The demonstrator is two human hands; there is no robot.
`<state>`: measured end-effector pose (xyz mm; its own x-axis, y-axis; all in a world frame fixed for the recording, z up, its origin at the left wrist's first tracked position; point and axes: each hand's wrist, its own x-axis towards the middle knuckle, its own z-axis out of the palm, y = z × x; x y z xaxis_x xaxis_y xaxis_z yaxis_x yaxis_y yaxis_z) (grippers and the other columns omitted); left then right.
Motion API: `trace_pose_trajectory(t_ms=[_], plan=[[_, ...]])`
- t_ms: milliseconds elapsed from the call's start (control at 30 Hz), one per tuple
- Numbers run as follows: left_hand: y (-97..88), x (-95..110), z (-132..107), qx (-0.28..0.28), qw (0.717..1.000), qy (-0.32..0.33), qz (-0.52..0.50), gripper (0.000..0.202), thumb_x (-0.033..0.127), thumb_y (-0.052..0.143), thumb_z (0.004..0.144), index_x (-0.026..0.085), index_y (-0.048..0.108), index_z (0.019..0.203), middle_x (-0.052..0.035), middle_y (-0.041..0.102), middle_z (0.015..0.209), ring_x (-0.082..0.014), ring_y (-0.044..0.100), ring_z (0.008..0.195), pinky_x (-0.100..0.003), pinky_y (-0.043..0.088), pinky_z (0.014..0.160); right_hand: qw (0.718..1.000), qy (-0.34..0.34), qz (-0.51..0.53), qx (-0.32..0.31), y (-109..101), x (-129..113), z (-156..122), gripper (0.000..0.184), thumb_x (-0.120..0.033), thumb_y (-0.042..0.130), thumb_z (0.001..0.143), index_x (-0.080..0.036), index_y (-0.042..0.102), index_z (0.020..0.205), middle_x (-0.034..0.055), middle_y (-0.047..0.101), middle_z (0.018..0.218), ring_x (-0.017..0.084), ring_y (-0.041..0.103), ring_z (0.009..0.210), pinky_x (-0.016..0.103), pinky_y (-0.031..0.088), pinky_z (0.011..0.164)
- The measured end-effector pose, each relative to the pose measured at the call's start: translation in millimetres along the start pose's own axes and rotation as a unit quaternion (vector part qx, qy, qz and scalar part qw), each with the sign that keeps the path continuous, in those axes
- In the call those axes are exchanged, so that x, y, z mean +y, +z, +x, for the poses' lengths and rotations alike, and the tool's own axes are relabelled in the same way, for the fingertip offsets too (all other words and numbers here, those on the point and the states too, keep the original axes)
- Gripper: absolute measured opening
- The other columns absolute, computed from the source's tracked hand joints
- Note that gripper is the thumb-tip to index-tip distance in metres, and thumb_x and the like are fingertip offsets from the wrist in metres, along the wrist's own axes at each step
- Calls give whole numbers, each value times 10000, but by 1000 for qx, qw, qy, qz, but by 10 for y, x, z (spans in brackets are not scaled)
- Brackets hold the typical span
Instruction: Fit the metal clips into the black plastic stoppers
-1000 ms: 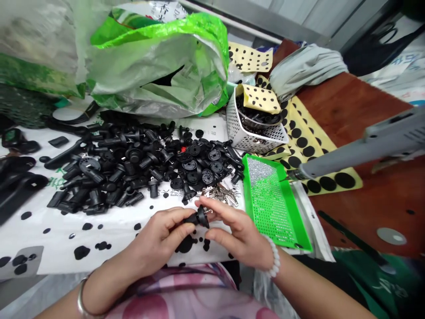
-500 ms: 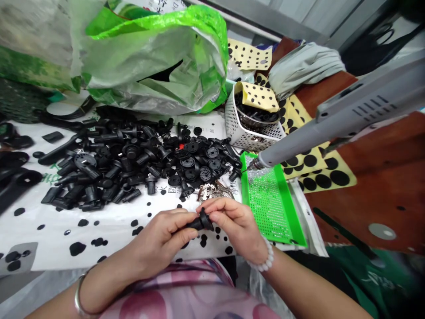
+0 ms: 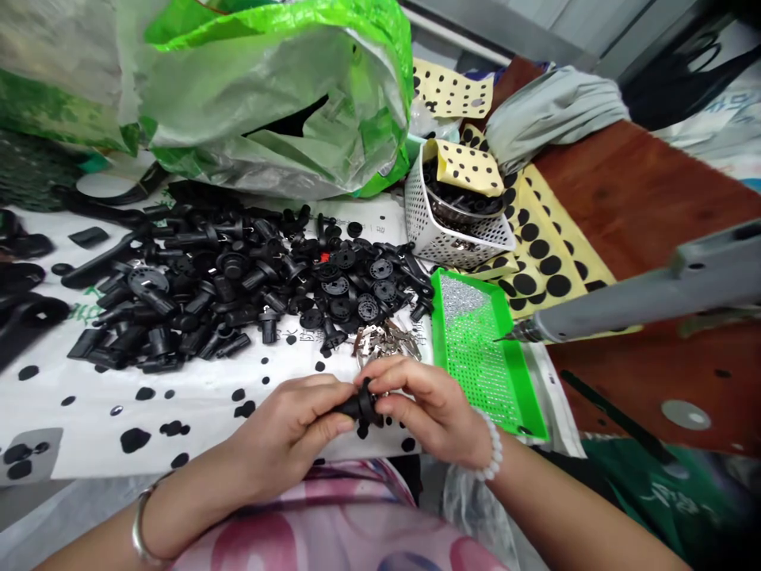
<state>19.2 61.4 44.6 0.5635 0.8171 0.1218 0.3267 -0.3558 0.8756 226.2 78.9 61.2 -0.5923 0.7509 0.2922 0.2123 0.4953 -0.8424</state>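
Both my hands meet at the near edge of the table over a small black plastic part point(image 3: 360, 406). My left hand point(image 3: 285, 432) pinches its stem end between thumb and fingers. My right hand point(image 3: 428, 408) closes on its flanged end from the right. Just beyond them lies a small heap of shiny metal clips point(image 3: 386, 342). A large pile of black plastic parts point(image 3: 238, 289) spreads across the white sheet point(image 3: 119, 396) further back.
A green perforated tray point(image 3: 484, 357) lies to the right. A grey power tool point(image 3: 642, 297) reaches in from the right, tip over the tray. Behind are a white basket point(image 3: 452, 234) of parts, yellow sheets of black dots point(image 3: 535, 254), and a green-and-clear plastic bag point(image 3: 267, 103).
The grey tool swung back to the right and lower, its tip now over the tray's right side. My hands stayed together on the black part, shifting slightly nearer.
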Motion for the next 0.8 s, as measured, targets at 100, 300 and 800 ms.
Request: trace_pose_trajectory(t_ms=[100,300,800], plan=[[16,-13,3,48,998,37,31,182,152,474,866,186,637,940,-5,601,712,-118,562,643,-199,443,595,999,-2,4,46,78,23,-24,118,-143,535,863,-196,573,961,80,640,964,169,624,917,338,542,774],[39,-86,18,171,955,149,192,273,132,521,847,135,569,1116,-81,678,923,-164,628,835,-258,515,763,978,66,113,162,283,43,-66,119,-139,551,855,-213,599,935,70,639,996,175,619,950,348,533,804],[39,-96,190,256,923,-131,-256,242,224,631,762,185,537,981,-36,690,843,-172,663,782,-270,554,686,948,99,192,233,354,39,245,432,-315,704,740,-221,570,1140,48,628,923,140,605,757,289,542,700]])
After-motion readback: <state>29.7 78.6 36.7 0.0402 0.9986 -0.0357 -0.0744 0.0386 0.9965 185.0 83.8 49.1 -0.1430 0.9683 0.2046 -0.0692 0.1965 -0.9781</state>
